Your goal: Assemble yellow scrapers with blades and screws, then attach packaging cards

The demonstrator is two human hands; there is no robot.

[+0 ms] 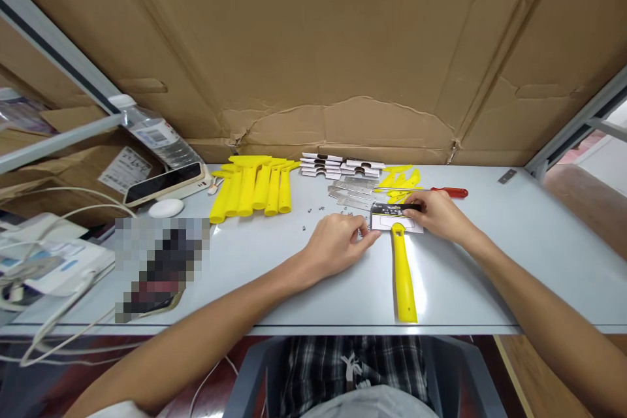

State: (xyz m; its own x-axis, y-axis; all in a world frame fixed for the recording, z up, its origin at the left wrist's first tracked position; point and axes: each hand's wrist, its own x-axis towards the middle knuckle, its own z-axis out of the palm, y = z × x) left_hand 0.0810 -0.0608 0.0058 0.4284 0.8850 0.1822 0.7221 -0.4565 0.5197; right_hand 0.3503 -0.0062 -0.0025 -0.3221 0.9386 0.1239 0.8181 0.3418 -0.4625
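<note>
A yellow scraper handle (403, 274) lies on the pale table (490, 255), pointing toward me, its head under a white card with a black strip (394, 217). My right hand (437, 213) rests on the card's right end, fingers pressing it down. My left hand (337, 243) sits at the card's left corner, fingertips pinched close to it among tiny screws (313, 211). Whether the fingers hold a screw, I cannot tell.
A row of yellow handles (252, 189) lies at the back left, stacked white cards (337, 166) and metal blades (350, 192) behind, small yellow parts (402, 181) and a red screwdriver (448, 192) near them. A phone (164, 184), a water bottle (154, 135) and cables (53, 313) are at the left. Cardboard (343, 46) walls the back.
</note>
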